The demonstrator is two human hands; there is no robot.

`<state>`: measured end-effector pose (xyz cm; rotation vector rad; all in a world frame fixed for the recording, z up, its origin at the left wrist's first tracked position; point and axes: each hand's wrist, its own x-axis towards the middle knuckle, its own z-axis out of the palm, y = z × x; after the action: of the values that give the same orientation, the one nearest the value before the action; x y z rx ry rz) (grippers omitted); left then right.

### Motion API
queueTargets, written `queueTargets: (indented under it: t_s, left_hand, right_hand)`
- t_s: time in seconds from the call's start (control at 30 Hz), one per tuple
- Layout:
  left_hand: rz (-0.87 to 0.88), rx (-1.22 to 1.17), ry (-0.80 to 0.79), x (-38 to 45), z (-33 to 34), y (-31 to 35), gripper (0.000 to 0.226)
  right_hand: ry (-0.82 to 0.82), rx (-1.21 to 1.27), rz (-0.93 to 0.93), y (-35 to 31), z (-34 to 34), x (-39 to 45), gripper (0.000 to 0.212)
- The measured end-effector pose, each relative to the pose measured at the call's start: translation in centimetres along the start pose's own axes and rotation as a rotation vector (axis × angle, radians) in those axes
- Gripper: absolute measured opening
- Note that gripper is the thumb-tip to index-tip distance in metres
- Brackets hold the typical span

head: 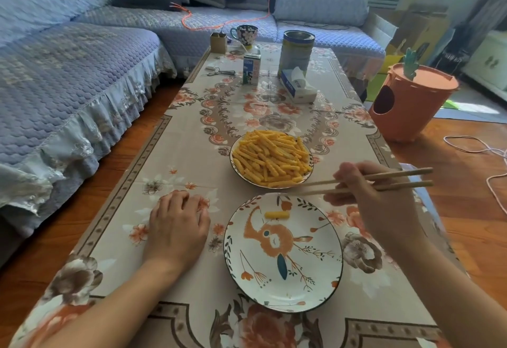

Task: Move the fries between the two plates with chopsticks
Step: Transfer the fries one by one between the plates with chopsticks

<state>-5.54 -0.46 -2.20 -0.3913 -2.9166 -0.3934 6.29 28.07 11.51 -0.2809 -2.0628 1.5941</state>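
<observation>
Your left hand rests palm down on the flowered tablecloth, just left of the near plate, fingers loosely bent and holding nothing. It is not steadying either plate, so if the chopsticks drag at a rim, that plate may slide on the cloth.

Moving right, the far plate carries the heaped fries, lying criss-cross with no common direction. On the near plate lies a single fry in its far half, its long axis running left to right, almost level. Judging by that, the transfer has barely begun.

Further right, your right hand holds the chopsticks, fingers curled round their middle. They lie nearly level, thick ends to the right, tips pointing left toward the gap between the two plates. The tips sit a little apart and appear to carry nothing.

The risks from here: these fries look ridged and light, so pinching one near its end may let it swivel and drop onto the cloth; pinching across the middle, square to its length, is safer. Digging into the heap could also flick neighbouring fries over the far plate's rim. Too hard a squeeze may snap one.
</observation>
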Motion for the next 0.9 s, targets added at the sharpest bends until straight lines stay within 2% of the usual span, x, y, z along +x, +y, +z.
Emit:
queueTargets:
  t_s: [0.07,0.2,0.47,0.67,0.9]
  left_hand:
    - [0.0,0.01,0.0,0.1,0.1,0.0,0.044]
    - [0.007,0.018,0.006,0.1,0.1,-0.1,0.044]
    - [0.014,0.021,0.017,0.2,0.2,-0.1,0.04]
    - [0.012,0.009,0.03,0.3,0.1,-0.1,0.039]
    - [0.016,0.014,0.017,0.2,0.1,-0.1,0.041]
  right_hand:
    - [0.051,0.034,-0.036,0.3,0.8,0.5,0.026]
    - [0.035,0.015,-0.141,2.0,3.1,1.6,0.028]
    - [0.042,-0.187,-0.264,4.2,5.1,2.7,0.039]
    - [0.055,-0.031,-0.112,0.5,3.4,1.4,0.029]
    - [-0.071,-0.199,0.022,0.5,1.2,-0.1,0.026]
